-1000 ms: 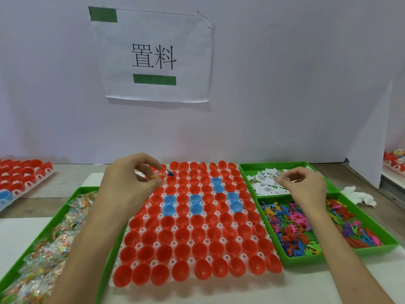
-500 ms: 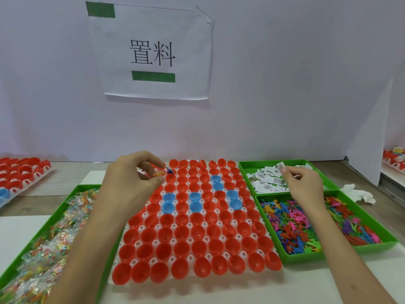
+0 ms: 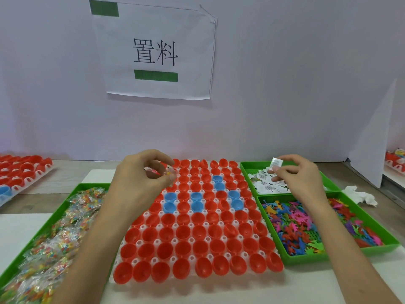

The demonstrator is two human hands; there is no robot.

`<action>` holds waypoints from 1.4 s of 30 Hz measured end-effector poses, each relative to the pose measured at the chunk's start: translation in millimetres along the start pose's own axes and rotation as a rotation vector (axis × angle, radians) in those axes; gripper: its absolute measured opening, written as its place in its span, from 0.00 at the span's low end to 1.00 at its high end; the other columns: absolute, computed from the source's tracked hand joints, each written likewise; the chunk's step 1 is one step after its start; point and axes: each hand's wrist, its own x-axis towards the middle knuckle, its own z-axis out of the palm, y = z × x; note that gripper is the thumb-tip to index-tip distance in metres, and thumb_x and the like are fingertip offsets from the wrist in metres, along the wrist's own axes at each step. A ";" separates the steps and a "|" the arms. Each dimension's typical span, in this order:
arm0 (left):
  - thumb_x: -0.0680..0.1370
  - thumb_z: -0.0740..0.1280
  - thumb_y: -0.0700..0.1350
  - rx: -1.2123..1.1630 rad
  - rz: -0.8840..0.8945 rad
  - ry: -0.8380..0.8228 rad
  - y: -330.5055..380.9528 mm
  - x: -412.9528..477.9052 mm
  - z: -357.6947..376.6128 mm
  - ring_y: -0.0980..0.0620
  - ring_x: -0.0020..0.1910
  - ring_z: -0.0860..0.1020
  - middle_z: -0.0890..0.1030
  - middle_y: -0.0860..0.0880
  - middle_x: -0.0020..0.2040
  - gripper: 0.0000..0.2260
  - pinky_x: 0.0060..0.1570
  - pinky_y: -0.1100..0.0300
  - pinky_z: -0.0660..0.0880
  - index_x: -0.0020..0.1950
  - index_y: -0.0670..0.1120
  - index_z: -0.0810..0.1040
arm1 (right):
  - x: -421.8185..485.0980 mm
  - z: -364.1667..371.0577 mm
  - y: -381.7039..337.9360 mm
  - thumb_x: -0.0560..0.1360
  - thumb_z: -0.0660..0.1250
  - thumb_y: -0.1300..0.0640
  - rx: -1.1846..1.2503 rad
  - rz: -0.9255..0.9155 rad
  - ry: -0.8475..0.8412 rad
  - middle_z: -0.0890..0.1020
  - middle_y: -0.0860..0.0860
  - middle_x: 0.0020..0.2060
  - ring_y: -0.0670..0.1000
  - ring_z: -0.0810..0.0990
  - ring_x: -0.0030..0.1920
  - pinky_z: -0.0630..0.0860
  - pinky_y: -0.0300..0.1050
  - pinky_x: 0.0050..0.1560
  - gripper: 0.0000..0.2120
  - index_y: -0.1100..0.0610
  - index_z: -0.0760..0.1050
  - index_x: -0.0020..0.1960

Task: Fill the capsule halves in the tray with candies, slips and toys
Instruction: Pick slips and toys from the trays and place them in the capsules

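A white tray [image 3: 192, 258] in front of me holds rows of red capsule halves [image 3: 200, 245] and a few blue capsule halves [image 3: 169, 206]. My left hand [image 3: 140, 181] hovers over the tray's far left corner and pinches a clear candy packet [image 3: 168, 173]. Over the green slip tray [image 3: 246, 166], my right hand [image 3: 300, 178] pinches a white paper slip [image 3: 275, 162] lifted above the pile of slips [image 3: 269, 186]. A green tray [image 3: 328, 253] of colourful plastic toys [image 3: 291, 224] lies at the right. A green tray [image 3: 72, 194] of candy packets [image 3: 52, 235] lies at the left.
Another tray of red capsule halves [image 3: 20, 172] sits at the far left. A crumpled white tissue [image 3: 359, 195] lies right of the green trays. A white partition [image 3: 370, 137] stands at the right, and a paper sign [image 3: 154, 50] hangs on the back wall.
My right hand has lifted a slip out of the slip pile and raised it. My left hand has stayed over the far left corner with the candy packet.
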 end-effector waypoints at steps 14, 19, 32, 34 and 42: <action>0.70 0.78 0.42 -0.613 -0.077 -0.102 24.2 -19.0 42.2 0.48 0.45 0.86 0.87 0.47 0.45 0.10 0.46 0.58 0.83 0.50 0.47 0.86 | -70.8 10.1 -119.4 0.70 0.77 0.58 0.336 -0.226 -0.587 0.87 0.51 0.41 0.49 0.86 0.42 0.80 0.36 0.45 0.07 0.52 0.83 0.47; 0.69 0.75 0.43 -0.779 -0.137 -0.134 29.4 -21.4 44.0 0.46 0.47 0.87 0.87 0.45 0.46 0.11 0.46 0.58 0.83 0.50 0.45 0.84 | -71.6 14.8 -117.0 0.70 0.79 0.57 0.223 -0.210 -0.486 0.87 0.49 0.38 0.48 0.86 0.41 0.82 0.40 0.46 0.09 0.53 0.80 0.44; 0.75 0.73 0.39 -0.622 -0.060 -0.132 31.9 -22.9 41.8 0.51 0.47 0.86 0.88 0.50 0.45 0.08 0.50 0.59 0.83 0.52 0.49 0.86 | -68.8 10.7 -116.4 0.70 0.78 0.52 0.109 -0.243 -0.505 0.86 0.48 0.37 0.46 0.86 0.39 0.81 0.37 0.43 0.09 0.52 0.79 0.43; 0.75 0.73 0.38 -0.622 -0.060 -0.121 31.9 -22.2 41.2 0.52 0.46 0.86 0.88 0.50 0.45 0.08 0.47 0.61 0.83 0.51 0.49 0.86 | -62.6 -1.2 -116.5 0.72 0.76 0.50 0.051 -0.235 -0.545 0.86 0.48 0.37 0.44 0.85 0.38 0.81 0.35 0.42 0.07 0.51 0.81 0.43; 0.75 0.73 0.35 -0.574 -0.047 -0.078 31.3 -21.0 39.3 0.54 0.38 0.86 0.87 0.50 0.39 0.08 0.38 0.67 0.79 0.46 0.47 0.79 | -12.1 -43.7 -51.1 0.75 0.74 0.52 -0.517 0.027 -0.491 0.86 0.46 0.32 0.43 0.84 0.32 0.75 0.39 0.38 0.07 0.52 0.85 0.39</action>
